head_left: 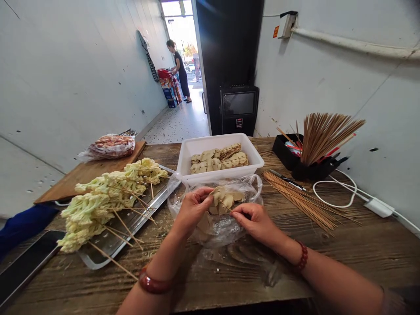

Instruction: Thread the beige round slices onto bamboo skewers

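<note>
Over a bag (225, 229) of slices (205, 223) beside a tub (226, 173) of skewered ones (205, 166), left grip (193, 210) pinches slices, right grip (252, 221) a skewer (225, 205).

From the person's head, the camera is looking forward and down across the wooden table (236, 284), framing the left hand (192, 208) and the right hand (254, 220) at close range, just below centre. Its wide view is also reaching beyond to a distant doorway (180, 27), between the left wall (65, 65) and right wall (328, 87).

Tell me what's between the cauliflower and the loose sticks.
The head view shows a clear plastic bag, pale slices, the left hand and right hand, with a white tub farther back.
</note>
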`<state>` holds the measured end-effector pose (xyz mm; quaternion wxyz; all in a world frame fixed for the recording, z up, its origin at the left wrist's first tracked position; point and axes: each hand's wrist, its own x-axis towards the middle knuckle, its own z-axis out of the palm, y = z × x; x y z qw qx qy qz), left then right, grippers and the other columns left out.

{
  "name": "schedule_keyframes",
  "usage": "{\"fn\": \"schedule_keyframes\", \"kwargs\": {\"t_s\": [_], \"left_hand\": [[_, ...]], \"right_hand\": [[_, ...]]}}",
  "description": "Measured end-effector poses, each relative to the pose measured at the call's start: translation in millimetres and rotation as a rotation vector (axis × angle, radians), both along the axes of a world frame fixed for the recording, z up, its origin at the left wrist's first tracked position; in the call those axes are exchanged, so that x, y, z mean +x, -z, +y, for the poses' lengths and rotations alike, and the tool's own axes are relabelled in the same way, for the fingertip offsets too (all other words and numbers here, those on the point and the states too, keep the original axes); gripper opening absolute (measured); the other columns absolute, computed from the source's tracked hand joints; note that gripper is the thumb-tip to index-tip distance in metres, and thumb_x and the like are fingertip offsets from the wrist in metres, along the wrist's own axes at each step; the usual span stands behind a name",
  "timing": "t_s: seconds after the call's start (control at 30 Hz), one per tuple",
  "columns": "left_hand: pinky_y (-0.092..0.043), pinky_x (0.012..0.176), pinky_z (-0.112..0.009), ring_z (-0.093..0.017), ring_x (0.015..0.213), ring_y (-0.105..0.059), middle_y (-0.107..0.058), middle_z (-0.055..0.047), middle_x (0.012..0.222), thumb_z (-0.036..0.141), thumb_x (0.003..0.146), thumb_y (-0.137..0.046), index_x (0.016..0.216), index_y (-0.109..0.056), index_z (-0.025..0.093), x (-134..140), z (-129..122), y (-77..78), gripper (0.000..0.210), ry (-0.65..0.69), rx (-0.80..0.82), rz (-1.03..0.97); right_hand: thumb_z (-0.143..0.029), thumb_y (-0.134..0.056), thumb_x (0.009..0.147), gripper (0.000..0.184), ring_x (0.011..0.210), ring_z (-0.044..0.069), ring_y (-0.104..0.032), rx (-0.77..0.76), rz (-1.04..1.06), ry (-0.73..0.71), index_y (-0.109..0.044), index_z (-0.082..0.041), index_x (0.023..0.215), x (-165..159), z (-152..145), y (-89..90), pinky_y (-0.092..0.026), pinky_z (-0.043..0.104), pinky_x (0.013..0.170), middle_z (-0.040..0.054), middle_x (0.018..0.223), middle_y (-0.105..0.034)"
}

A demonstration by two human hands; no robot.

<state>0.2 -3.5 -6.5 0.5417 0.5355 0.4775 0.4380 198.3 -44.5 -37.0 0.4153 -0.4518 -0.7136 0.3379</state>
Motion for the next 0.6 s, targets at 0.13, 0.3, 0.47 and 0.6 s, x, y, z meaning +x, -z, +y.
{"fn": "schedule_keyframes", "kwargs": {"t_s": [0.13,0.3,0.47,0.6], "left_hand": [[-0.044,0.061,-0.024,-0.015,0.066,-0.060,-0.072,-0.005,0.075,0.031,0.071,-0.076,0.091,-0.077,0.014,1.4,-1.4,-0.5,0.027,0.012,-0.018,-0.023],[-0.044,0.062,-0.023,-0.014,0.069,-0.060,-0.069,-0.003,0.075,0.035,0.068,-0.081,0.108,-0.073,0.016,-1.9,-0.1,-0.2,0.045,-0.013,-0.068,-0.154],[-0.048,0.068,-0.025,-0.016,0.074,-0.061,-0.071,-0.007,0.081,0.046,0.066,-0.082,0.096,-0.076,0.014,-2.8,1.1,-2.0,0.045,-0.027,-0.123,-0.294],[-0.048,0.066,-0.025,-0.015,0.070,-0.059,-0.069,-0.006,0.076,0.047,0.066,-0.081,0.083,-0.076,0.014,-1.3,-0.4,-3.3,0.038,0.054,-0.154,-0.372]], "right_hand": [[-0.019,-0.058,0.087,0.020,0.060,0.014,-0.062,0.000,0.005,0.017,-0.071,-0.017,0.073,-1.0,0.4,5.5,-0.045,0.024,0.057,0.0025,0.066,-0.071],[-0.027,-0.058,0.089,0.022,0.057,0.013,-0.058,-0.040,0.067,0.004,-0.072,-0.016,0.075,-1.0,1.1,5.4,-0.044,0.022,0.054,0.0018,0.064,-0.068],[-0.035,-0.058,0.087,0.026,0.041,0.007,-0.044,-0.223,0.221,-0.029,-0.071,-0.014,0.079,-2.5,-1.4,-2.4,-0.033,0.019,0.040,-0.0022,0.054,-0.057],[-0.042,-0.062,0.085,0.029,0.038,0.006,-0.042,-0.325,0.313,-0.034,-0.072,-0.015,0.081,-3.6,-3.0,-5.8,-0.033,0.018,0.039,-0.0038,0.053,-0.055]]}}
